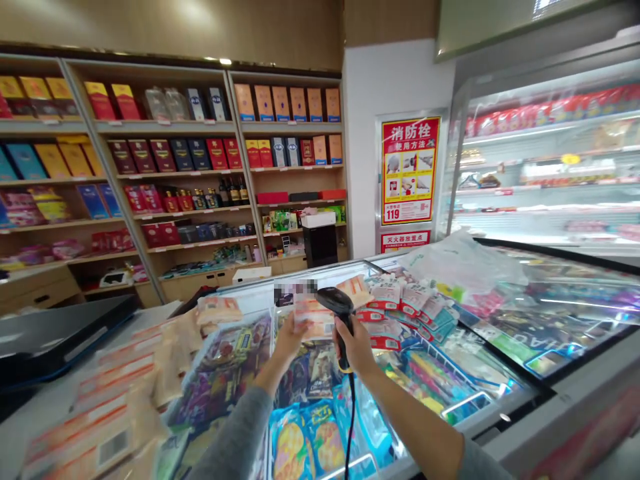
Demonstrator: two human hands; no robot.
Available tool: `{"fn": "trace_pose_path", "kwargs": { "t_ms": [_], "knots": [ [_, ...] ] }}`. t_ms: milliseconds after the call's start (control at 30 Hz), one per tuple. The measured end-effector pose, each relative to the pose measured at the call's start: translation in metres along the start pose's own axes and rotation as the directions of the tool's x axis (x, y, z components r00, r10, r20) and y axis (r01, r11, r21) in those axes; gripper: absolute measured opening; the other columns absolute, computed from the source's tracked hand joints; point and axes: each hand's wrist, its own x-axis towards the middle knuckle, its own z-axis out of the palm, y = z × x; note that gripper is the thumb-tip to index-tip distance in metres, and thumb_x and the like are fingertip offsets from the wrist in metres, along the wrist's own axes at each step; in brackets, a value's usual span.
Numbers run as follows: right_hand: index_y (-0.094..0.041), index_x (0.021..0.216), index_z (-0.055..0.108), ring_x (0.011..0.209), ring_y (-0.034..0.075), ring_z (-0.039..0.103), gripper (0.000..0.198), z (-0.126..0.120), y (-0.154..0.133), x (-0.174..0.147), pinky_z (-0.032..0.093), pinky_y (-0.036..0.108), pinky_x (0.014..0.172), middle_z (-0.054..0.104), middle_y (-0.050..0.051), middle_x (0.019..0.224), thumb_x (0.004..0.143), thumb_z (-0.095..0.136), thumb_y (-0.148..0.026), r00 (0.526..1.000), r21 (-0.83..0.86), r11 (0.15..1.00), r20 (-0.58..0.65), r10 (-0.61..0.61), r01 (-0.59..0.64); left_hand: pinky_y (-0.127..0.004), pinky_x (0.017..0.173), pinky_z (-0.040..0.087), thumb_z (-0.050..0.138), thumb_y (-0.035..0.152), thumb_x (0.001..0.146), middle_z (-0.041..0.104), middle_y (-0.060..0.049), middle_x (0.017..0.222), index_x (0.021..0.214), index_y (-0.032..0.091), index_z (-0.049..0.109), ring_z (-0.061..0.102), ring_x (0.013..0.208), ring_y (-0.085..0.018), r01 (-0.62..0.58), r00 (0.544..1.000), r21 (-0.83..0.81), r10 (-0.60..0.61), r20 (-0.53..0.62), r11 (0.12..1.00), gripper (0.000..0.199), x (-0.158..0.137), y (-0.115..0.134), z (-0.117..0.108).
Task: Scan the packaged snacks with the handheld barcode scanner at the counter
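My right hand (356, 343) is wrapped round the handle of a black barcode scanner (336, 301), whose cord (351, 420) hangs down toward me. In my left hand (290, 339) is a flat, pale orange-and-white packet (315, 319) with a barcode low on its face. The scanner's head is close beside the packet, partly in front of it. Both hands are above a glass-topped freezer (240, 288). Behind the scanner lie more packets like it, next to a fanned pile of red-and-white packets (400, 300).
More orange-and-white packets (120, 393) lie in an overlapping row at the left. Bagged frozen goods (300, 440) show inside the freezer. A clear plastic bag (460, 263) rests on its right part. Shelves of boxed bottles (185, 157) and a lit display fridge (540, 167) stand behind.
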Motion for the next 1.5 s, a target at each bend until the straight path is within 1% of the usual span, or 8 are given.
{"fn": "trace_pose_path", "kwargs": {
  "t_ms": [200, 467, 633, 833, 1000, 1100, 1333, 1500],
  "knots": [
    [-0.023, 0.073, 0.053, 0.031, 0.012, 0.044, 0.05, -0.07, 0.014, 0.033, 0.036, 0.024, 0.033, 0.05, -0.005, 0.042, 0.08, 0.065, -0.071, 0.981, -0.148, 0.989, -0.187, -0.043, 0.016, -0.05, 0.115, 0.04, 0.07, 0.038, 0.079, 0.063, -0.017, 0.136, 0.134, 0.02, 0.063, 0.055, 0.132, -0.034, -0.276, 0.951, 0.349, 0.203, 0.232, 0.896, 0.058, 0.019, -0.021, 0.106],
    [-0.023, 0.073, 0.054, 0.032, 0.012, 0.046, 0.054, -0.079, 0.023, 0.039, 0.037, 0.025, 0.033, 0.054, -0.004, 0.047, 0.076, 0.065, -0.076, 0.967, -0.113, 0.993, -0.254, -0.01, -0.019, -0.052, 0.115, 0.039, 0.068, 0.037, 0.082, 0.065, -0.017, 0.133, 0.139, 0.02, 0.062, 0.055, 0.132, -0.036, -0.277, 0.952, 0.461, 0.177, 0.249, 0.843, 0.06, 0.013, -0.026, 0.104],
    [-0.023, 0.071, 0.052, 0.032, 0.012, 0.044, 0.056, -0.073, 0.015, 0.025, 0.036, 0.024, 0.033, 0.051, -0.004, 0.043, 0.078, 0.064, -0.077, 0.981, -0.136, 0.991, -0.187, -0.042, 0.017, -0.051, 0.112, 0.043, 0.081, 0.031, 0.068, 0.073, -0.015, 0.123, 0.115, 0.024, 0.077, 0.062, 0.123, -0.036, -0.202, 0.965, 0.423, 0.106, 0.239, 0.883, 0.048, -0.01, 0.015, 0.044],
    [-0.023, 0.073, 0.052, 0.032, 0.012, 0.045, 0.054, -0.014, 0.003, -0.001, 0.037, 0.025, 0.033, 0.054, -0.004, 0.048, 0.077, 0.067, -0.074, 0.988, -0.046, 0.995, 0.122, 0.093, -0.088, -0.043, 0.103, 0.05, 0.087, 0.036, 0.055, 0.079, -0.01, 0.104, 0.087, 0.027, 0.081, 0.068, 0.109, -0.035, -0.005, 0.997, 0.382, -0.025, 0.074, 0.924, 0.034, -0.062, 0.086, -0.098],
    [-0.022, 0.075, 0.051, 0.032, 0.01, 0.045, 0.05, 0.063, 0.0, -0.04, 0.034, 0.024, 0.033, 0.058, -0.004, 0.055, 0.079, 0.067, -0.07, 0.898, 0.008, 0.983, 0.409, 0.163, -0.182, -0.038, 0.081, 0.057, 0.088, 0.039, 0.046, 0.079, -0.009, 0.091, 0.078, 0.026, 0.077, 0.072, 0.094, -0.034, 0.146, 0.97, 0.49, -0.026, -0.243, 0.859, 0.036, -0.121, 0.105, -0.221],
    [-0.022, 0.077, 0.051, 0.032, 0.009, 0.046, 0.048, 0.1, 0.003, -0.064, 0.035, 0.023, 0.033, 0.058, -0.004, 0.055, 0.08, 0.067, -0.067, 0.807, -0.009, 0.971, 0.554, 0.204, -0.24, -0.039, 0.08, 0.056, 0.08, 0.047, 0.056, 0.079, -0.01, 0.094, 0.081, 0.025, 0.074, 0.072, 0.089, -0.033, 0.238, 0.951, 0.639, -0.044, -0.305, 0.731, 0.034, -0.162, 0.098, -0.275],
    [-0.023, 0.08, 0.05, 0.033, 0.008, 0.045, 0.048, 0.148, 0.006, -0.109, 0.034, 0.021, 0.034, 0.058, -0.006, 0.056, 0.077, 0.07, -0.066, 0.577, -0.155, 0.918, 0.736, 0.354, -0.365, -0.041, 0.081, 0.056, 0.073, 0.06, 0.06, 0.076, -0.016, 0.098, 0.091, 0.02, 0.066, 0.073, 0.094, -0.037, 0.529, 0.844, 0.776, -0.121, -0.522, 0.343, 0.051, -0.235, 0.085, -0.311],
    [-0.021, 0.079, 0.05, 0.035, 0.007, 0.046, 0.048, 0.159, 0.009, -0.123, 0.035, 0.021, 0.036, 0.057, -0.006, 0.058, 0.08, 0.067, -0.066, 0.483, -0.248, 0.909, 0.783, 0.391, -0.334, -0.042, 0.081, 0.056, 0.074, 0.066, 0.058, 0.077, -0.018, 0.099, 0.093, 0.018, 0.066, 0.073, 0.098, -0.04, 0.627, 0.773, 0.724, -0.348, -0.531, 0.288, 0.06, -0.247, 0.09, -0.304]
  ]
}}
